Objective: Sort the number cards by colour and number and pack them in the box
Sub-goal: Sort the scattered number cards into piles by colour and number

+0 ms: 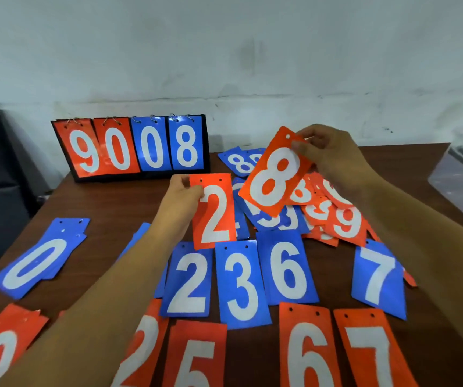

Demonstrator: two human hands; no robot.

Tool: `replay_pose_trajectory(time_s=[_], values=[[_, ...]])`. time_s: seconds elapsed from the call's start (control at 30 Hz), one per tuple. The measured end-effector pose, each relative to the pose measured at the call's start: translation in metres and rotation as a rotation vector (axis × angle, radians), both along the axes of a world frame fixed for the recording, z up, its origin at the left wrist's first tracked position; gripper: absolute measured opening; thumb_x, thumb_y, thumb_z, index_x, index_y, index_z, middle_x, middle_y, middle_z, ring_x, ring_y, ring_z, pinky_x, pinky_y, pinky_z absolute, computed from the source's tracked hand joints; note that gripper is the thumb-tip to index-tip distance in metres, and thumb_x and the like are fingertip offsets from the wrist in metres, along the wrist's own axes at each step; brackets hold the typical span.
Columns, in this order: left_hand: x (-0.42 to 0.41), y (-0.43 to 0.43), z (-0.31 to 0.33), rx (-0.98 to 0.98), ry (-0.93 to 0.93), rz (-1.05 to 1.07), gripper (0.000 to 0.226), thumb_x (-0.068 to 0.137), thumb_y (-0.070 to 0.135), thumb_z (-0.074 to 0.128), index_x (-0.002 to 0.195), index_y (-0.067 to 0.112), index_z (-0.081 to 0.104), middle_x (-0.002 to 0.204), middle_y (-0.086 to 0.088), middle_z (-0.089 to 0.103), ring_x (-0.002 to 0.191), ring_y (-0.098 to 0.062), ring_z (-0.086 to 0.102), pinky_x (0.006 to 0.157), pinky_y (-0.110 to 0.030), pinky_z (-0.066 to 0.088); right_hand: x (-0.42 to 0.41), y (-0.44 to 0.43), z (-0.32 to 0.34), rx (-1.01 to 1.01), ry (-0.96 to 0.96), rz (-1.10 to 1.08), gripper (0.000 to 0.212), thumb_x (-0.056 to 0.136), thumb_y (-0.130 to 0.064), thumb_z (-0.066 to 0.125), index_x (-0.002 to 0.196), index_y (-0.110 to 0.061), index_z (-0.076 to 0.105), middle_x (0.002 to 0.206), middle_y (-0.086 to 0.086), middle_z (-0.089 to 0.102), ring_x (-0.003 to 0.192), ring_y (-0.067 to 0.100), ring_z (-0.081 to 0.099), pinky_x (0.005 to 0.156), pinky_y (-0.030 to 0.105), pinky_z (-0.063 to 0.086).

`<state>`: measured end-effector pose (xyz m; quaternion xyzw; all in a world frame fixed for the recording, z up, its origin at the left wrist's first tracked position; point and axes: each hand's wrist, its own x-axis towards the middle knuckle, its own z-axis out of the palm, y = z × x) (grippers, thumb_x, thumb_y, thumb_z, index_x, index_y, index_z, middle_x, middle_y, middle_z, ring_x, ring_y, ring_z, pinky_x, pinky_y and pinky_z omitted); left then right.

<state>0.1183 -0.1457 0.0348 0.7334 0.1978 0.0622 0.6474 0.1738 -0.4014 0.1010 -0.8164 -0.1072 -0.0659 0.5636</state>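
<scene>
Gleaming orange 8 card (276, 174) (two holes), white numeral.

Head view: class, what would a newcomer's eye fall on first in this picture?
Two orange cards held up mid-table: the right hand pinches an orange 8 card, the left hand an orange 2 card. Behind them at the back left stands a scoreboard reading 9008. More blue and orange cards lie across the brown table.
</scene>
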Motion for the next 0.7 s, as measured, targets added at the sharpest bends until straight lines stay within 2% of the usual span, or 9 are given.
replay_pose_trajectory(time_s=[0.07,0.13,0.2,0.3,0.33,0.43,0.53,0.6,0.7], values=[[-0.004,-0.007,0.004,-0.008,-0.022,-0.030,0.026,0.094,0.014,0.060,0.118,0.021,0.051,0.111,-0.003,0.067,0.093,-0.020,0.070,0.080,-0.041,0.060,-0.019,-0.007,0.003,0.014,0.045,-0.006,0.014,0.091,-0.030,0.066,0.101,-0.021,0.068,0.083,-0.001,0.072,0.066,0.007,0.064,0.053,0.026,0.050],[-0.011,-0.013,0.010,0.033,-0.059,-0.055,0.025,0.095,0.016,0.061,0.120,0.019,0.056,0.112,-0.001,0.068,0.093,-0.017,0.069,0.075,-0.035,0.059,-0.037,-0.013,0.002,-0.002,0.105,-0.001,0.014,0.092,-0.033,0.064,0.103,-0.025,0.067,0.088,-0.006,0.073,0.071,0.007,0.065,0.054,0.026,0.051],[-0.019,-0.018,0.017,-0.025,-0.120,-0.066,0.021,0.098,0.017,0.058,0.119,0.022,0.060,0.110,-0.001,0.070,0.092,-0.017,0.071,0.074,-0.036,0.060,-0.051,-0.019,-0.002,-0.005,0.163,0.011,0.013,0.094,-0.032,0.061,0.105,-0.026,0.065,0.091,-0.009,0.073,0.074,0.009,0.064,0.056,0.026,0.050],[-0.033,-0.026,0.027,-0.077,-0.183,-0.049,0.021,0.101,0.023,0.053,0.121,0.031,0.054,0.104,0.002,0.070,0.086,-0.018,0.073,0.067,-0.039,0.062,-0.068,-0.029,-0.008,-0.063,0.254,0.062,0.020,0.098,-0.021,0.056,0.117,-0.019,0.061,0.094,0.002,0.070,0.071,0.014,0.058,0.055,0.025,0.047],[-0.037,-0.028,0.029,-0.054,-0.203,-0.046,0.022,0.102,0.027,0.053,0.123,0.035,0.052,0.105,0.003,0.069,0.085,-0.018,0.073,0.067,-0.039,0.062,-0.074,-0.032,-0.008,-0.090,0.274,0.080,0.022,0.097,-0.020,0.057,0.119,-0.017,0.060,0.094,0.006,0.068,0.069,0.014,0.057,0.054,0.023,0.048],[-0.049,-0.035,0.035,0.121,-0.289,-0.058,0.025,0.103,0.030,0.050,0.125,0.040,0.047,0.104,0.009,0.067,0.083,-0.012,0.072,0.063,-0.032,0.060,-0.089,-0.048,-0.008,-0.149,0.308,0.075,0.022,0.090,-0.024,0.067,0.111,-0.018,0.062,0.089,0.001,0.069,0.067,0.010,0.060,0.053,0.020,0.048],[-0.058,-0.041,0.039,0.281,-0.352,-0.015,0.028,0.104,0.030,0.047,0.132,0.033,0.044,0.102,0.007,0.068,0.085,-0.012,0.070,0.067,-0.032,0.059,-0.104,-0.072,-0.015,-0.104,0.402,0.061,0.017,0.087,-0.025,0.070,0.103,-0.021,0.065,0.099,0.004,0.072,0.082,0.015,0.070,0.064,0.026,0.057],[-0.061,-0.048,0.042,0.245,-0.317,-0.001,0.022,0.103,0.030,0.048,0.124,0.028,0.045,0.109,0.000,0.068,0.088,-0.015,0.069,0.069,-0.035,0.060,-0.115,-0.089,-0.023,-0.108,0.442,0.072,0.018,0.088,-0.025,0.069,0.106,-0.025,0.067,0.102,0.003,0.073,0.087,0.019,0.073,0.073,0.035,0.060],[-0.071,-0.075,0.039,0.220,-0.220,-0.129,0.014,0.101,0.027,0.052,0.114,0.021,0.051,0.113,0.001,0.066,0.087,-0.011,0.068,0.059,-0.023,0.054,-0.132,-0.114,-0.033,-0.227,0.481,0.057,0.020,0.088,-0.024,0.069,0.108,-0.028,0.068,0.099,-0.001,0.072,0.086,0.016,0.073,0.068,0.030,0.060]])
